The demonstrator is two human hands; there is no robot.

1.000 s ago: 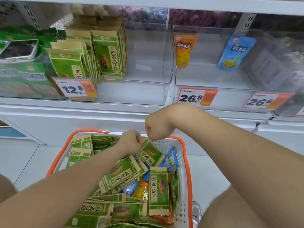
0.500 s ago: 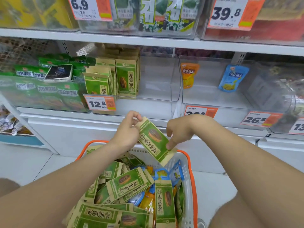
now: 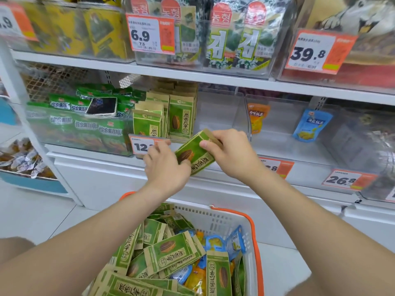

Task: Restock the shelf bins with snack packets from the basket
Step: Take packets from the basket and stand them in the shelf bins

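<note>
The green sunflower-seed packet [image 3: 193, 155] is held tilted in the air in front of the shelf, just below the clear middle bin [image 3: 218, 113], well above the basket [image 3: 215, 216]. The right hand [image 3: 234, 155] pinches its kraft-paper top end, thumb on the printed face and fingers curled behind. The left hand [image 3: 166, 167] is at the lower end with its thumb laid on the face and its fingers loosely spread to the side, somewhat blurred; it seems to steady the packet rather than grip it. The packet looks light and flat, a paper-faced pouch with loose seeds inside, stiff enough to stand on its base yet easy to crease, and not fragile. The sealed top band is probably the best place to hold it, with a second touch at the base to square it upright. The middle bin holds rows of matching standing packets [image 3: 181, 117] on its left side; its right side is bare. The bin to the right holds an orange chestnut packet [image 3: 257, 118] and a blue chestnut packet [image 3: 311, 127] leaning at the back. The bin to the left is filled with green crisp packets [image 3: 85, 124], and a phone [image 3: 102, 106] lies on top of them. The basket is heaped with more green seed packets, with some blue and orange ones among them.
</note>
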